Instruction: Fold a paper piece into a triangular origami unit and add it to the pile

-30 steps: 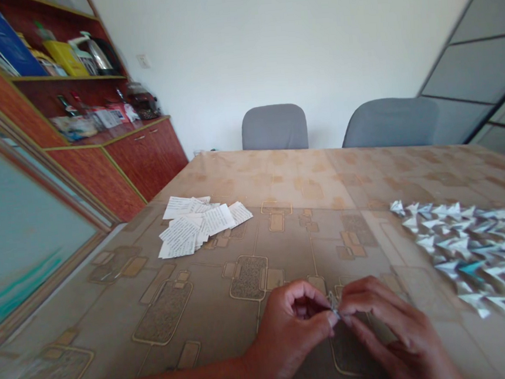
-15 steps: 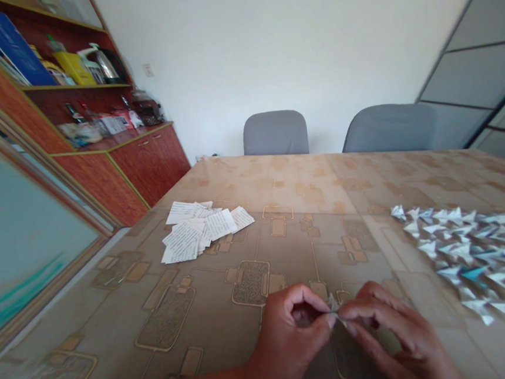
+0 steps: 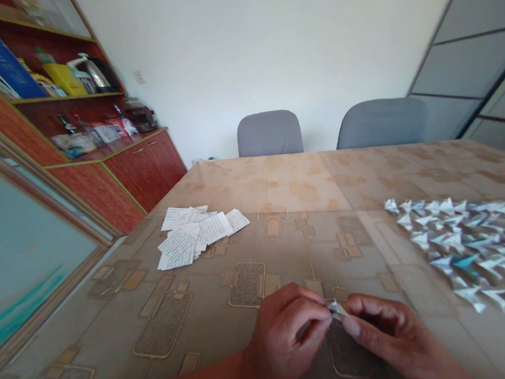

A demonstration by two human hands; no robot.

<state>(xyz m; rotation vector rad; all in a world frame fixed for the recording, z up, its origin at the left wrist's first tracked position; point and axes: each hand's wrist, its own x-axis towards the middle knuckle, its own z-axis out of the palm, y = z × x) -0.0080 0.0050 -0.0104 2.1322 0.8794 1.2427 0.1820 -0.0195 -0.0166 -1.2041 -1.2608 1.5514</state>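
Between my two hands, just above the near part of the table, is a small piece of folded paper (image 3: 337,308). My left hand (image 3: 287,334) pinches its left end between thumb and fingers. On its right side, the thumb and forefinger of my right hand (image 3: 391,333) grip it as well. Fingertips cover much of the paper, so its exact folds are hard to make out. To the right lie several rows of small folded paper pieces (image 3: 464,241), pointed and mostly white. Further left is a loose pile of flat printed paper slips (image 3: 197,232).
A patterned cover lies over the table (image 3: 216,184). Two grey chairs (image 3: 269,133) stand at its far side against the white wall. A red-brown cabinet (image 3: 144,169) with shelves of bottles, boxes and a kettle (image 3: 97,73) is at the left.
Both hands have shifted their grip on the folded paper. My right thumb now lies along its near side, and the left fingers are pinched closer together. The view has tilted slightly.
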